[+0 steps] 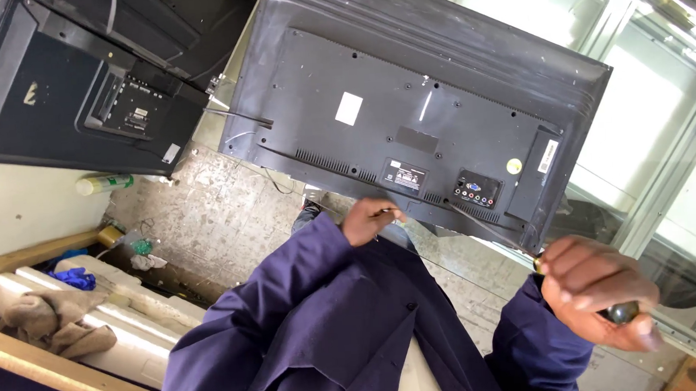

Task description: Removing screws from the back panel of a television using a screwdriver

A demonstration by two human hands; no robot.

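Worn floor tiles and glass panels frame a workshop where a flat television lies back-up in the middle, a second one at far left. The left hand touches the set's near edge, fingers curled. The right hand is closed around a screwdriver whose shaft reaches toward the connector panel. Unscrewing the back cover seems in hand; the tip must sit squarely in a screw.

Black flat television back-side up, screwdriver against it
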